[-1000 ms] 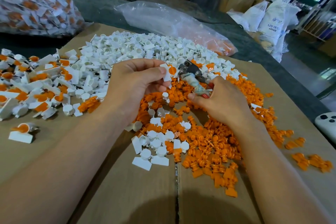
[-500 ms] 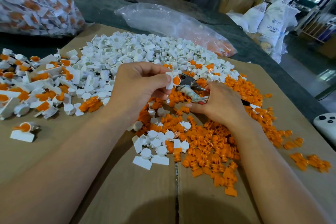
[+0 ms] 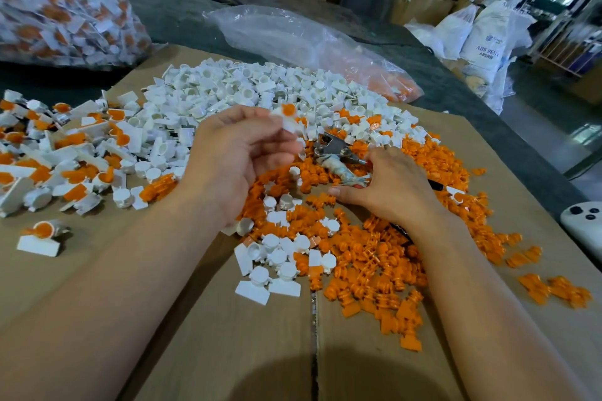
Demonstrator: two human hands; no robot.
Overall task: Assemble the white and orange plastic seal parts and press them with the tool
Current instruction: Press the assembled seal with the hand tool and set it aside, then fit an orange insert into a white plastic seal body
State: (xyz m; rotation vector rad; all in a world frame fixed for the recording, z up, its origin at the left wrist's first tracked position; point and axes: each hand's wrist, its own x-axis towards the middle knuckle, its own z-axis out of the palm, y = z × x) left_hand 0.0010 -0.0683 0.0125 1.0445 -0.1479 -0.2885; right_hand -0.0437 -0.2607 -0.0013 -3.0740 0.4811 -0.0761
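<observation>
1. now the left hand (image 3: 241, 156) pinches a seal (image 3: 288, 115) between thumb and curled fingertips. it holds the white tab, so the orange cap faces up and is free for pressing.
2. the seal sits just past that pinch, lifted off the heap and apart from the loose parts. blur hides whether the cap is fully seated.
3. the right hand (image 3: 391, 192) is wrapped round the taped handle of the tool (image 3: 335, 151), thumb stretched out below. this grip rests low on the orange parts (image 3: 374, 257), probably to steady the tool's weight.
4. the metal head sticks out ahead of the right grip, aimed toward the left one. it is near the seal but not touching it, and i cannot tell whether its jaws are apart or together.
5. the orange parts lie under and behind the right grip, and the white parts (image 3: 247, 91) are heaped beyond both grips. stock for each half seems to be kept within a short reach.
6. the done seals (image 3: 75, 153) are piled outboard of the left grip on the cardboard (image 3: 228, 335). that looks like the drop side for the hand that carries each piece.
7. my guess is that this seal is joined, and it either waits for the press or is bound for that pile. the gap between head and seal leaves that open.
</observation>
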